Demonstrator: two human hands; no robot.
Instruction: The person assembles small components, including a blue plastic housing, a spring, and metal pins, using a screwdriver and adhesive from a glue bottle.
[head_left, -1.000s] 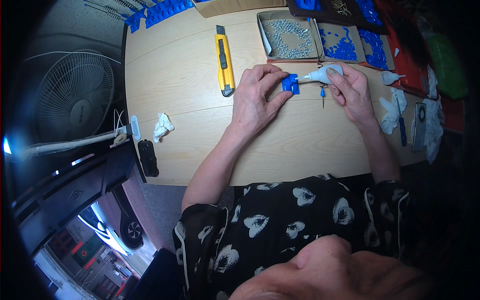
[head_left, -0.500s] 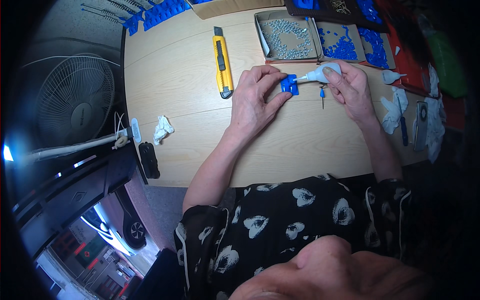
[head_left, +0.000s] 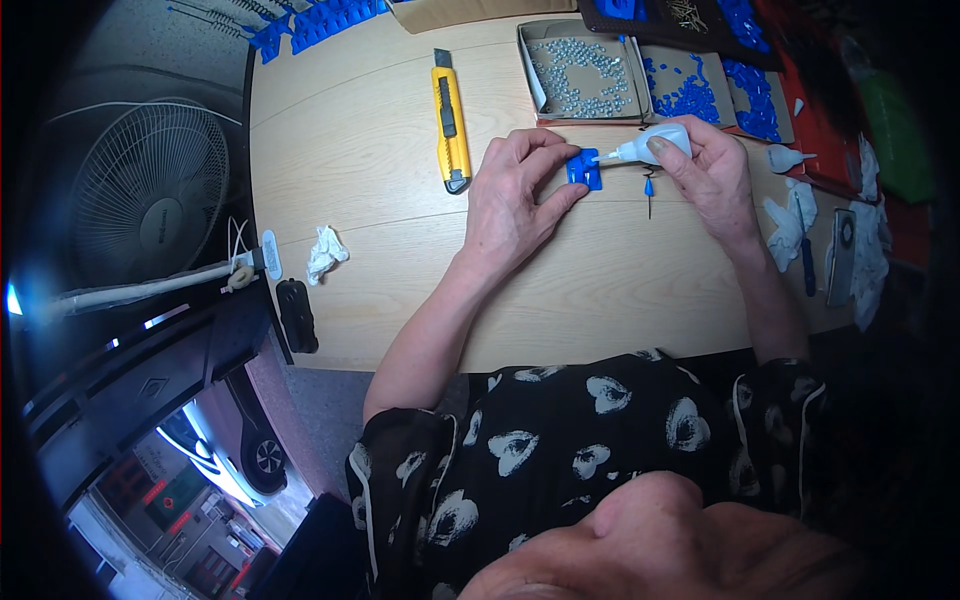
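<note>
Between the thumb and fingers of my left hand [head_left: 512,195], a small blue plastic piece [head_left: 592,172] is held on the wooden table. My right hand [head_left: 712,180] is wrapped round a whitish squeeze bottle [head_left: 650,145] with a thin nozzle. The bottle is tilted to the left, and its tip is at the blue piece; whether they touch I cannot tell. Below the bottle lies a small blue part with a thin metal pin [head_left: 649,188]. A yellow utility knife [head_left: 455,130] rests to the left of my left hand.
Card boxes hold clear beads [head_left: 580,78] and small blue pieces [head_left: 685,95] at the back. At right are a second squeeze bottle [head_left: 790,157], crumpled tissue [head_left: 788,228] and a phone [head_left: 842,258]. Another tissue [head_left: 325,255] and a black case [head_left: 296,316] lie left, near a fan [head_left: 150,195].
The whole view has shifted slightly. Both hands keep their hold, with the bottle's nozzle still at the blue piece.
</note>
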